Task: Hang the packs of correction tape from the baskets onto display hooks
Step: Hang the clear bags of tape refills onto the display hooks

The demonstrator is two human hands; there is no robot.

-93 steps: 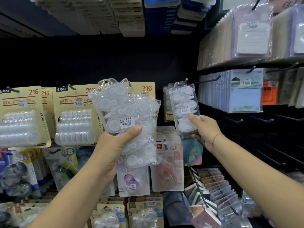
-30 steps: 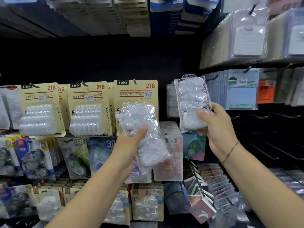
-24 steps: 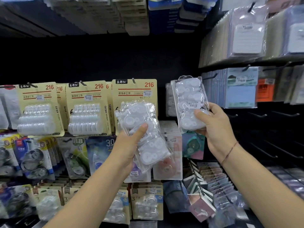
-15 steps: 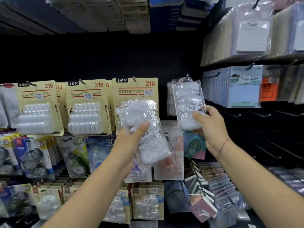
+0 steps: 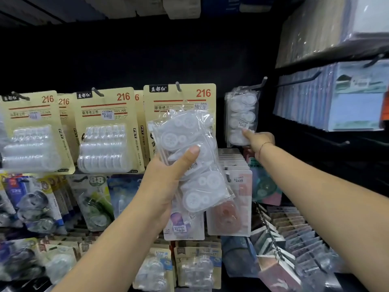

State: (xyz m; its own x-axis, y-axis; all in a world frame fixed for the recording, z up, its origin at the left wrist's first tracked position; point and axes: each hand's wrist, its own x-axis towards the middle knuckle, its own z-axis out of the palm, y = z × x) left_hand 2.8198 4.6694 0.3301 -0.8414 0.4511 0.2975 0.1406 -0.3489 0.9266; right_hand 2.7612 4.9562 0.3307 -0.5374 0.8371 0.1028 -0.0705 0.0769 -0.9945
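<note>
Gripping a sheaf of spare packs at centre, the left hand holds stock ready, while at two o'clock the right hand pinches the lower corner of the hung pack, seemingly to seat it on its hook.

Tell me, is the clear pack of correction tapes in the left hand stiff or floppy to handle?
Probably floppy at the edges: the clear pack is thin wrinkled film around hard-looking dispensers. Likely light, since the left hand alone holds it. The glossy film may slip.
</note>
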